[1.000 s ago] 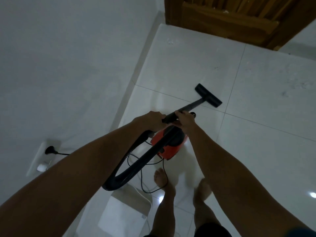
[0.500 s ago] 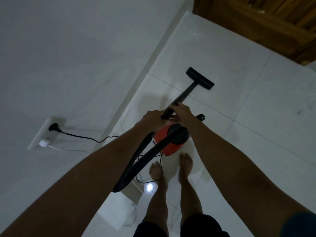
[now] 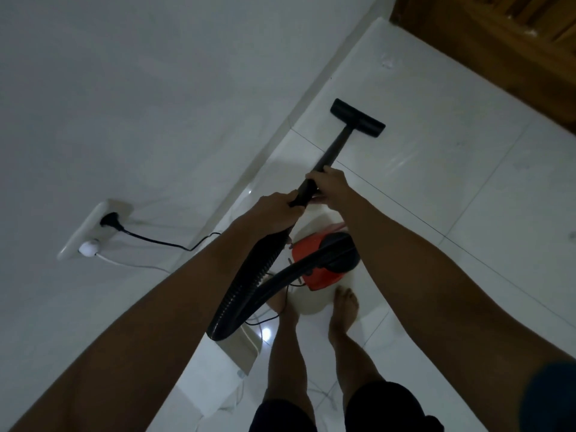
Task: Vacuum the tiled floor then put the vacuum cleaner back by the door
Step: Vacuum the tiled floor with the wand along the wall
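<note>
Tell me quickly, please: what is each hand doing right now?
Left hand: closed around the upper end of the vacuum wand.
Right hand: closed around the same wand, just below the left hand.

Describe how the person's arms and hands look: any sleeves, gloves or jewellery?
Both forearms are bare, with no sleeves along them. The left hand and right hand wear no gloves, and no rings or watch are visible. A dark sleeve edge shows near the right shoulder.
</note>
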